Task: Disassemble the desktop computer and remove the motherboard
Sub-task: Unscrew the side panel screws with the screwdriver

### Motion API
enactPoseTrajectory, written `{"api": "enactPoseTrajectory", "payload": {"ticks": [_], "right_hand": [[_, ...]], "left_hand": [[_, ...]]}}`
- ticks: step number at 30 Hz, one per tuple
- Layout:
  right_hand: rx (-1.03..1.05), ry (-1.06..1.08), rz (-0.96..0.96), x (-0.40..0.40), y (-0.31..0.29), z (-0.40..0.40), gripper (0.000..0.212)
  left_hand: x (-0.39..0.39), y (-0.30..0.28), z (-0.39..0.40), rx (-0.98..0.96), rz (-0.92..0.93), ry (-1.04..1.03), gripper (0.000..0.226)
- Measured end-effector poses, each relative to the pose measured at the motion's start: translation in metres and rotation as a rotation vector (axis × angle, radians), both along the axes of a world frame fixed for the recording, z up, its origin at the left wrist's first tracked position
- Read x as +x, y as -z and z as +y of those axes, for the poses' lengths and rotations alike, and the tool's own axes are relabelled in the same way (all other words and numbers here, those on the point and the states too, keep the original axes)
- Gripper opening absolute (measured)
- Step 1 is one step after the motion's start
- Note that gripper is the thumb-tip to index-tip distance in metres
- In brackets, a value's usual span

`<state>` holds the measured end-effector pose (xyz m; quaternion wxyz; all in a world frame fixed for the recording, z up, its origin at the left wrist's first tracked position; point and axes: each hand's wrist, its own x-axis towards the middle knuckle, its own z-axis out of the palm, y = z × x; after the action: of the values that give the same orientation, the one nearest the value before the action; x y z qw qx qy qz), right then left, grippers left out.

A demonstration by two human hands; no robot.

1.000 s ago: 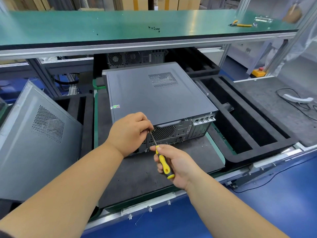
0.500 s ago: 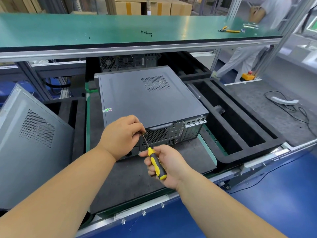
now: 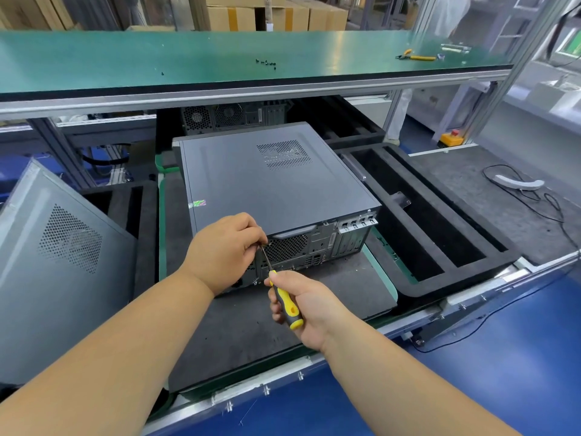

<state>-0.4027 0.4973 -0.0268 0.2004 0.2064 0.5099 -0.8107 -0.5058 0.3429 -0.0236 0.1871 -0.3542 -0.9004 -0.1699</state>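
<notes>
A grey desktop computer (image 3: 270,180) lies flat on a dark foam pad (image 3: 239,328), its cover on and its rear panel with fan grille and ports facing me. My right hand (image 3: 301,306) grips the yellow-and-black handle of a screwdriver (image 3: 284,300), whose shaft slants up to the rear panel's upper left edge. My left hand (image 3: 224,250) is at that same corner, fingers pinched around the screwdriver tip. The screw itself is hidden by my fingers.
A loose grey side panel (image 3: 59,262) leans at the left. A black foam tray (image 3: 421,221) with long slots lies to the right, then a white handle and cable (image 3: 518,184). The green shelf (image 3: 220,58) above holds small screws (image 3: 266,63) and yellow pliers (image 3: 415,56). A person stands beyond.
Both hands stay at the rear panel's corner with the screwdriver. Only my head view has shifted slightly; the grip on the tool looks the same.
</notes>
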Motion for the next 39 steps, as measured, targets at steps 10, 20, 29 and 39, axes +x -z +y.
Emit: {"api": "enactPoseTrajectory", "payload": {"ticks": [10,20,29,39], "right_hand": [[-0.129,0.012,-0.1,-0.002,-0.005,0.001,0.023],[-0.032,-0.008,-0.01,-0.003,0.003,0.001,0.019],[0.062,-0.028,-0.028,-0.007,0.006,0.003,0.011],[0.041,-0.063,-0.018,-0.01,0.004,0.006,0.009]], "left_hand": [[0.002,0.0,0.0,-0.005,0.009,0.006,0.014],[0.003,-0.001,0.002,0.015,-0.004,-0.02,0.014],[0.002,0.001,0.001,-0.003,0.011,-0.008,0.013],[0.0,0.006,-0.001,-0.021,0.058,0.042,0.017]]}}
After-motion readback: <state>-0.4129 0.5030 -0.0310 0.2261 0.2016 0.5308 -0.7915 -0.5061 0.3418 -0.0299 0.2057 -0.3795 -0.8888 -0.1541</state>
